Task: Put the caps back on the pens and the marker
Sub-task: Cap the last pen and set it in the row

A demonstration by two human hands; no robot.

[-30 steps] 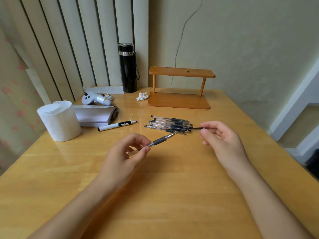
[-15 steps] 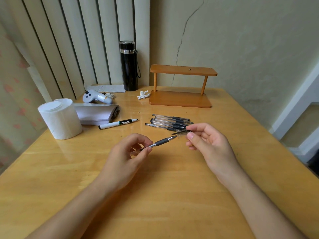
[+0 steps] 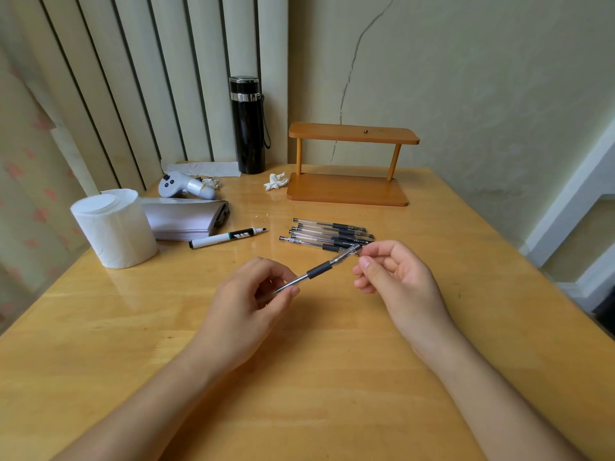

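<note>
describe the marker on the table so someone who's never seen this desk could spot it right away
Start at the white paper roll on the table's left side. Just right of it, in front of the paper stack, lies the marker. Unlike the clear pens farther right, it is thicker, white-bodied and uncapped.

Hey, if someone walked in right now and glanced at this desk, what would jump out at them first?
Mid-table, the left hand holds a pen by its barrel while the right hand fits a clear cap over its tip. Just behind them lies a pile of pens, with an uncapped marker to its left beside a white paper roll.
</note>
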